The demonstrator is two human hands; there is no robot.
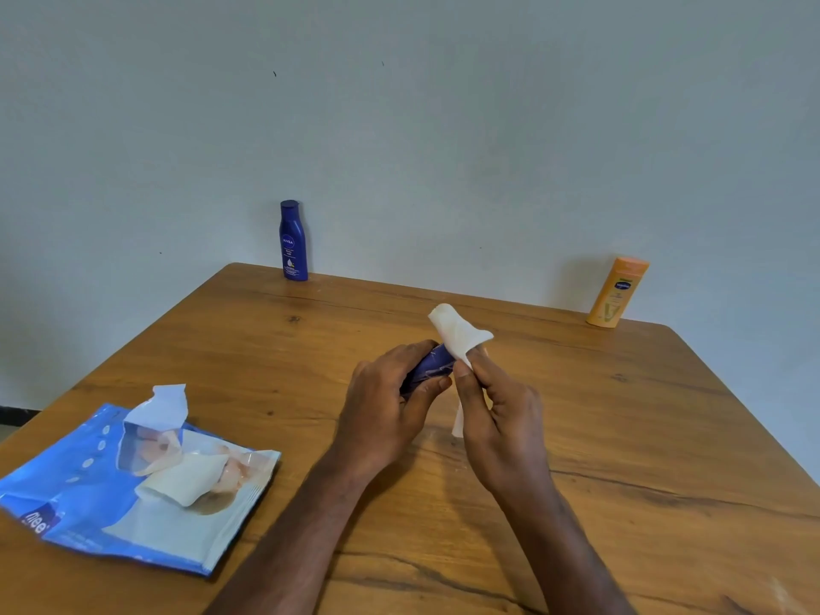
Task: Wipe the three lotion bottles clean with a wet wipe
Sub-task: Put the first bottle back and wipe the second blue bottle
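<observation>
My left hand (390, 406) grips a small dark blue lotion bottle (432, 364) above the middle of the wooden table (621, 437). A white wet wipe (459, 332) is wrapped over the bottle's far end, and my right hand (501, 415) pinches it there, with a strip of wipe hanging below. Most of the held bottle is hidden by my fingers. A taller dark blue lotion bottle (293, 241) stands upright at the table's far left edge by the wall. An orange lotion bottle (616, 291) stands at the far right edge.
A blue pack of wet wipes (88, 503) lies at the near left of the table, its flap peeled up and a wipe (184, 479) sticking out of the opening. A pale wall runs right behind the table.
</observation>
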